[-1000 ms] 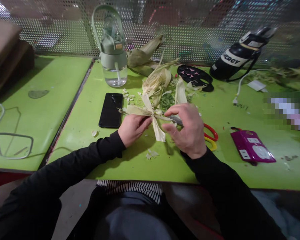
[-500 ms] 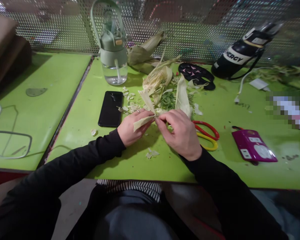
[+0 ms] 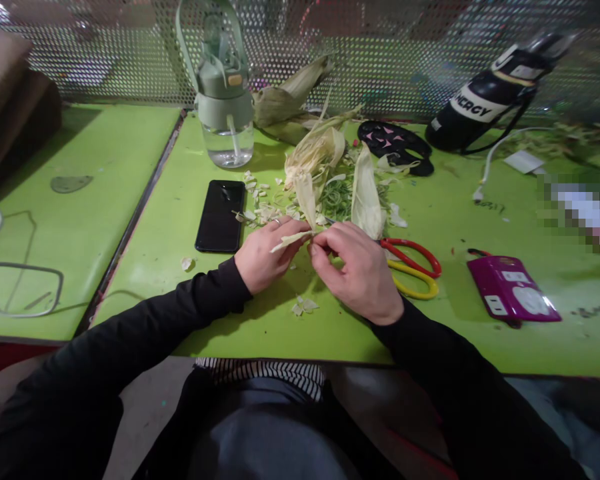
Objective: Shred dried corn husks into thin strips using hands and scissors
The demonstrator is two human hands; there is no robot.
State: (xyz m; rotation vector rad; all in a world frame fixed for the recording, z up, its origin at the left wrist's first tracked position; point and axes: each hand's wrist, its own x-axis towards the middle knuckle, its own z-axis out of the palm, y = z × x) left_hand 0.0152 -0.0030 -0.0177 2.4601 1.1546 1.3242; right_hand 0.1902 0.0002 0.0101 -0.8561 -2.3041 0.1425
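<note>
Between my fingertips is a pale strip of corn husk (image 3: 306, 199), with one piece pointing away from me and another lying across my left fingers. My left hand (image 3: 267, 257), with a ring on it, is closed on the husk from the left. From the right, my right hand (image 3: 357, 267) pinches the same husk where the pieces meet; the exact join is hidden by the fingers. Just beyond lie a bundle of dry husks (image 3: 317, 157), a pile of thin green ties (image 3: 337, 199) and a broad loose husk (image 3: 367, 193). Scissors with red and yellow handles (image 3: 413, 259) lie beside my right hand.
A black phone (image 3: 221, 217) lies left of my hands, behind it a water bottle (image 3: 227, 120). Right are a purple power strip (image 3: 514, 288), a black eye mask (image 3: 395, 143) and a leaning black bottle (image 3: 480, 107). A perforated metal screen (image 3: 145, 53) borders the back.
The husk piece pointing away now stands more upright, and the one across my left fingers looks narrower. Both hands keep their hold in nearly the same place. The view has shifted slightly.
</note>
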